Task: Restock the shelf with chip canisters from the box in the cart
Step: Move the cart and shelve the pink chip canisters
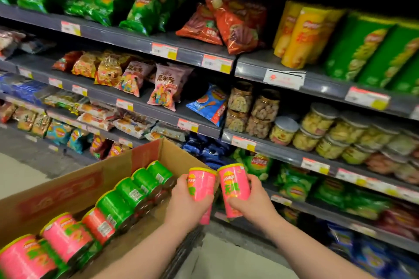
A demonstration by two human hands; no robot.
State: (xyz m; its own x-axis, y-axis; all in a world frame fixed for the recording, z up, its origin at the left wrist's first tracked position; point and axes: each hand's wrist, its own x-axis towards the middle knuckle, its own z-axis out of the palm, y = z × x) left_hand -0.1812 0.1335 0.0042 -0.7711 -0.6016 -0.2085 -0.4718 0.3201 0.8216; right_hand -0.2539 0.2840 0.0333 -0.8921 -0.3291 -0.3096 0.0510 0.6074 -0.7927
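Observation:
My left hand (184, 201) grips a pink chip canister (201, 184) upright, just past the box's right edge. My right hand (251, 201) grips a second pink canister (234, 186) beside it, the two tops nearly touching. Both are held in front of the lower shelves. The open cardboard box (68, 186) at lower left holds a row of green canisters (133, 192) and pink canisters (65, 235) lying on their sides. Tall yellow canisters (301, 34) and green canisters (362, 52) stand on the upper right shelf (322, 84).
Shelves of chip bags (145, 13) fill the left and centre, with clear snack jars (317, 122) on the middle right shelf. Green bags (294, 186) and blue bags sit on the low shelves. Price tags line the shelf edges. The cart's dark edge (183, 253) shows below the box.

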